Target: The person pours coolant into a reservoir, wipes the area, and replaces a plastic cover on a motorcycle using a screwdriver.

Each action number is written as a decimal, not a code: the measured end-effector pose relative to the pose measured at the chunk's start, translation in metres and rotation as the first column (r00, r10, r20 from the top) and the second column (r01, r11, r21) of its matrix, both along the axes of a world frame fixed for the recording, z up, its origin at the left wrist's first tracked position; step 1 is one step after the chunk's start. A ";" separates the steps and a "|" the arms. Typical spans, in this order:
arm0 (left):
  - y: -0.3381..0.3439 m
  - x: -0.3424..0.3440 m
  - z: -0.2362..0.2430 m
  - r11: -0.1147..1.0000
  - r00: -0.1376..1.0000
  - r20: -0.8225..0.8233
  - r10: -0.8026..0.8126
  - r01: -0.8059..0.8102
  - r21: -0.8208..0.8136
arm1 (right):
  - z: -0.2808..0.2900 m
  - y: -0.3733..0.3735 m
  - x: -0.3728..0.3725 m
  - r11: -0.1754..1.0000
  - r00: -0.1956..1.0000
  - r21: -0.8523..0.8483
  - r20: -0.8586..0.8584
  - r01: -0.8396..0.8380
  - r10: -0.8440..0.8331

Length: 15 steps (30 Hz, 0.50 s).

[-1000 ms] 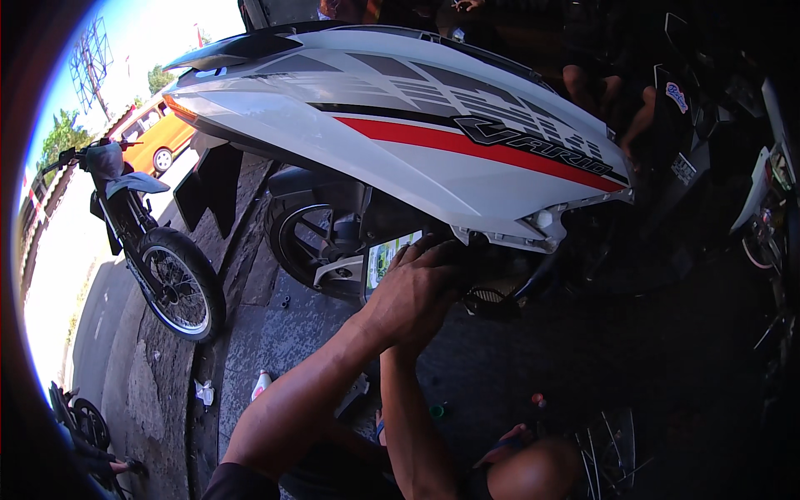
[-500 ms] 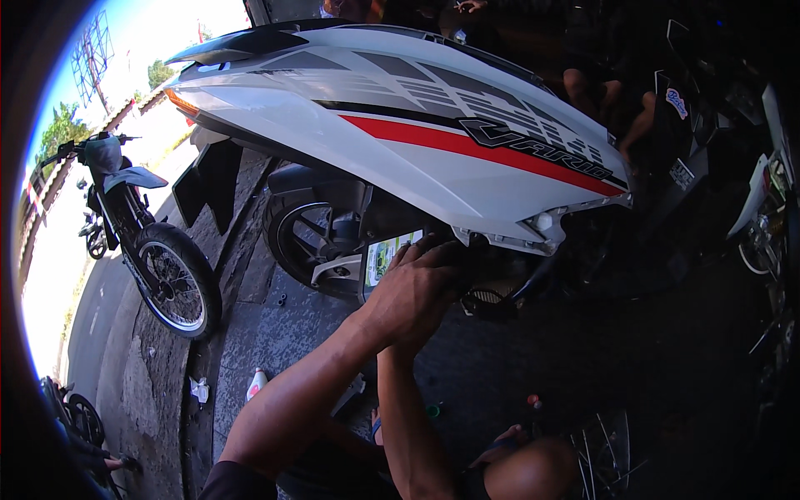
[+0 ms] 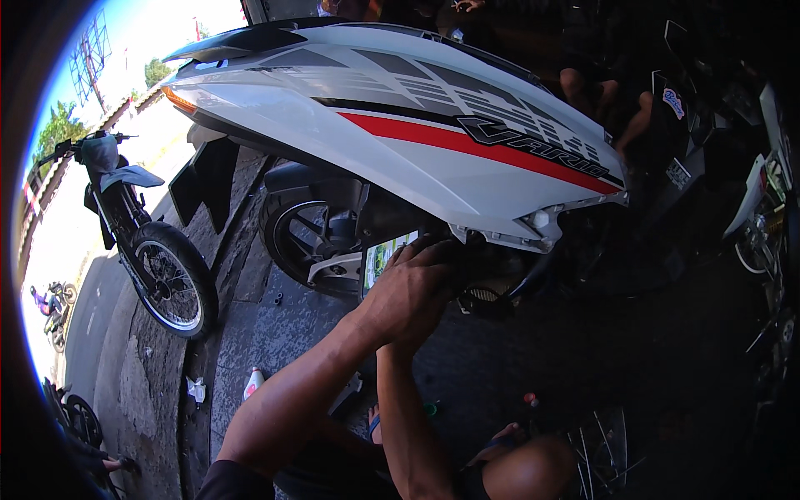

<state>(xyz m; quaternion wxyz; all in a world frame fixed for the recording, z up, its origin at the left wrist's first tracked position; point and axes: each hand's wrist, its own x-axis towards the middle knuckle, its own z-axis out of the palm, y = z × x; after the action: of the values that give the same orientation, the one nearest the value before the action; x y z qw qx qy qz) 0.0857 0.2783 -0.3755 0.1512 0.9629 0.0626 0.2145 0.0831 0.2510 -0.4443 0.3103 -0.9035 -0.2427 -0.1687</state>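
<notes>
A white scooter [image 3: 400, 167] with a red stripe and grey graphics stands across the view. Below its side panel, my left hand [image 3: 412, 287] reaches in by the engine, the back of it toward me. Its darkened fingers are bent, and whatever they grip is hidden in shadow. My right hand [image 3: 408, 333] is up against the underside of the left, mostly covered by it, so its fingers do not show. Just left of my knuckles is a flat white-and-green printed piece [image 3: 385, 260], by the scooter's rear wheel [image 3: 302, 242].
A motocross-style bike [image 3: 142, 233] stands at left by the road. On the floor lie a white bottle [image 3: 254, 382], a crumpled white scrap [image 3: 196, 389] and a small red cap [image 3: 531, 399]. A spoked wheel [image 3: 604, 450] is at lower right. Another person's legs [image 3: 587, 87] show beyond the scooter.
Both hands keep nearly the same place under the side panel. The whole view has shifted slightly, and a rider on a motorbike has come into sight on the road at far left.
</notes>
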 end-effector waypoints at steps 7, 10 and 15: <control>0.004 -0.009 -0.001 0.984 0.999 -0.001 -0.043 0.042 -0.175 | 0.030 -0.003 0.005 0.993 0.999 -0.119 -0.035 0.005 -0.010; 0.000 -0.021 -0.004 0.975 0.999 -0.026 0.035 -0.040 -0.220 | 0.031 -0.007 0.002 0.987 0.997 -0.162 -0.075 -0.017 0.005; -0.008 -0.038 0.002 0.985 0.989 -0.111 0.100 -0.114 -0.128 | -0.057 -0.028 -0.006 0.974 0.969 0.135 -0.141 -0.184 0.202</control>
<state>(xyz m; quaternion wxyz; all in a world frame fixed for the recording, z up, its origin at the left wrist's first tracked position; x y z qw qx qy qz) 0.0482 0.2705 -0.3732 0.2004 0.9556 0.1366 0.1673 0.0770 0.2232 -0.5017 0.3971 -0.8655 -0.2942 -0.0819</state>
